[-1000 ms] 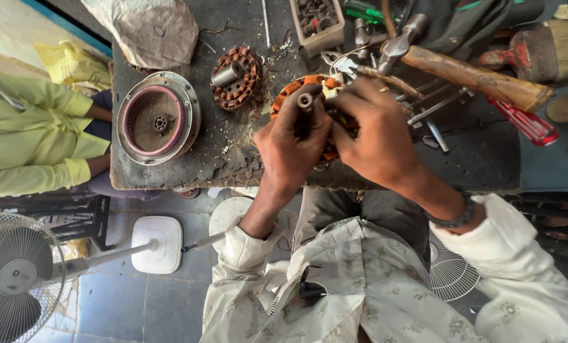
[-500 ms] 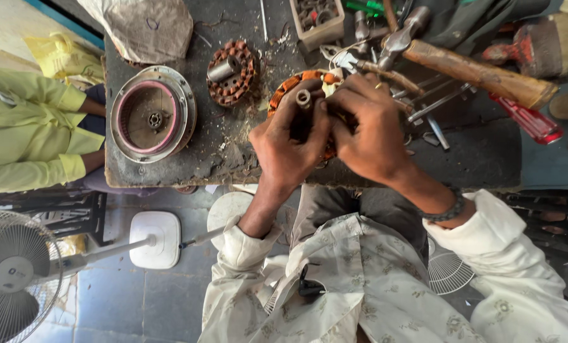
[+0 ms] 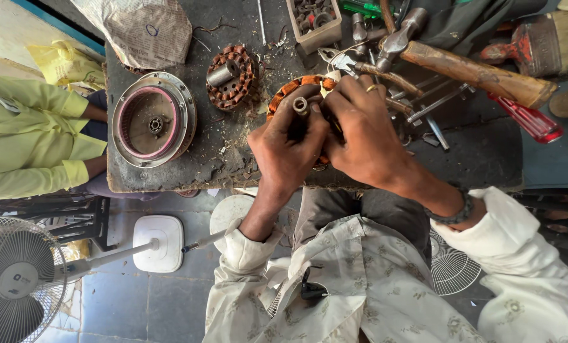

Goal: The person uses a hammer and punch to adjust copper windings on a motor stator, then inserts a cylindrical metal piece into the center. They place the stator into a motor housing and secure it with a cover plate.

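At the bench's near edge, both hands are closing around the copper-wound stator [image 3: 296, 89], which is peeking out at twelve o'clock above them. The left hand [image 3: 287, 152] is gripping its upright central shaft [image 3: 300, 105]; the right hand [image 3: 360, 130] is clasping the windings at three o'clock, equally near.

Copper-wound stator [image 3: 296, 86]: mostly hidden under both hands. Brush [image 3: 551, 44], paper bag [image 3: 147, 28], parts box [image 3: 312, 19]: cut by frame edges. Box contents: too small to identify.
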